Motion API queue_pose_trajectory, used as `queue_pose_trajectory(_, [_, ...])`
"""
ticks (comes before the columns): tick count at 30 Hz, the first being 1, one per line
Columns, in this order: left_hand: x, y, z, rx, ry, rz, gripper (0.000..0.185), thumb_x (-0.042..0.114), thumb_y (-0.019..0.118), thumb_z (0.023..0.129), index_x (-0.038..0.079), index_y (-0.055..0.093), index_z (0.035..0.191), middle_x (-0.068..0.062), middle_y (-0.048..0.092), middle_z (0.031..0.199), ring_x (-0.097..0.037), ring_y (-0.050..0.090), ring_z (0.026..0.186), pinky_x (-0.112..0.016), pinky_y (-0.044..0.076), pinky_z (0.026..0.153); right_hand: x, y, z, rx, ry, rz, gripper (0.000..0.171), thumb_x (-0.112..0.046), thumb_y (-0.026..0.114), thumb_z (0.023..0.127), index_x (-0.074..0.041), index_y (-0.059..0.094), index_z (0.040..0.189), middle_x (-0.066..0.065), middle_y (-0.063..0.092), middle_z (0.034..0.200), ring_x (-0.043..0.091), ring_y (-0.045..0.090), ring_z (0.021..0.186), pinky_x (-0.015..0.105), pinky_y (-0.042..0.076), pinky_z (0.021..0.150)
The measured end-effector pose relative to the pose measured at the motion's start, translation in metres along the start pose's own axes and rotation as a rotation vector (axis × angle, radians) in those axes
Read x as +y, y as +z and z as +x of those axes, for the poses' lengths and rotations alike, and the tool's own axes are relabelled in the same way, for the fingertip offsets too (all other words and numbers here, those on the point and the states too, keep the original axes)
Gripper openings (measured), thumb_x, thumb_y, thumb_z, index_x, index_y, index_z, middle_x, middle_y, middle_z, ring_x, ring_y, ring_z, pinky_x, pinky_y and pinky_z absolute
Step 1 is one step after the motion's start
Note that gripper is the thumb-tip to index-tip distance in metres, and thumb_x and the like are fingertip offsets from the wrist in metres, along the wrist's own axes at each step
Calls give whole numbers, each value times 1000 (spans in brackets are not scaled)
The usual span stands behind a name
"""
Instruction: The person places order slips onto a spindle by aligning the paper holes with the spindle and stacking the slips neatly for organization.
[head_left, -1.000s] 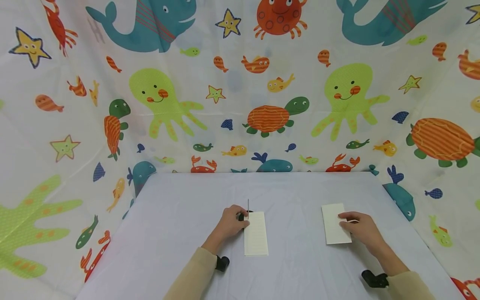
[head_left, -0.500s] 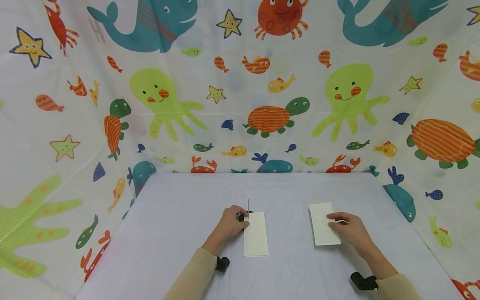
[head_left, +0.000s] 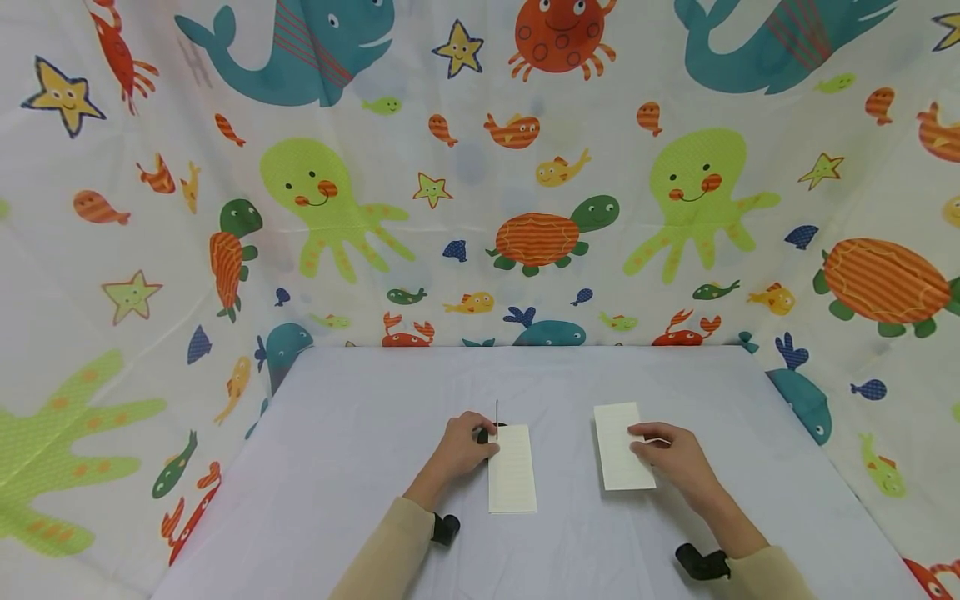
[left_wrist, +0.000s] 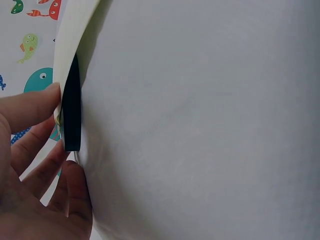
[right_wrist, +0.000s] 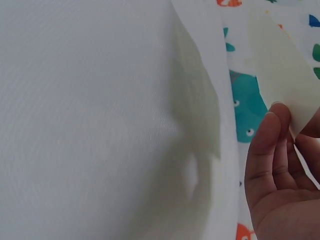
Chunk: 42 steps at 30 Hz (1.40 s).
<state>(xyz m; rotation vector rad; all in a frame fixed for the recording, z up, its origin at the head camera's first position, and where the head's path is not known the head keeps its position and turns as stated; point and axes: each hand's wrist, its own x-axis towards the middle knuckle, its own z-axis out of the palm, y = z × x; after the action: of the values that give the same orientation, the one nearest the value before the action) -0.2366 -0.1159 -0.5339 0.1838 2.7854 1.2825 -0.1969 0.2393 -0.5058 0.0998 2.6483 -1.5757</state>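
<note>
My left hand (head_left: 467,442) pinches the top left corner of a narrow cream, faintly lined paper (head_left: 512,479). At that same corner is a black binder clip (left_wrist: 73,107), mostly behind the fingers in the head view, with a thin metal handle. The left wrist view shows the thumb against the paper and the fingertips close to the clip. To the right, my right hand (head_left: 675,454) pinches another cream lined sheet (head_left: 618,450) by its right edge, thumb and fingertips on either side. This sheet is raised over the table and casts a shadow.
A white cloth covers the table (head_left: 360,400), its far edge meeting a sea-animal printed curtain (head_left: 465,167). Black wrist cameras sit at both cuffs, the left camera (head_left: 446,529) and the right camera (head_left: 701,562), low over the table.
My right hand has moved left with its sheet, bringing it closer to the paper in my left hand. My left hand and its paper have stayed in place.
</note>
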Motion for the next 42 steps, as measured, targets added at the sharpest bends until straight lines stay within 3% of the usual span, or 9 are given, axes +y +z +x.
queue_pose_trajectory(19, [0,-1,0,8,25,-1,15,12,79,86,11,69,98,-13,62,124,-35,51,123,-55,42,106,-25,26,3,-6,-60,132,33,-11,72,94,1,68,125,16,61,127,24,57,100,22,52,77])
queue_pose_trajectory(42, [1,1,-2,18,34,6,15,12,78,87,10,69,99,-13,62,122,-34,51,121,-54,44,104,-50,52,5,-3,-63,214,27,-11,73,93,-3,71,119,13,64,123,27,55,102,20,53,79])
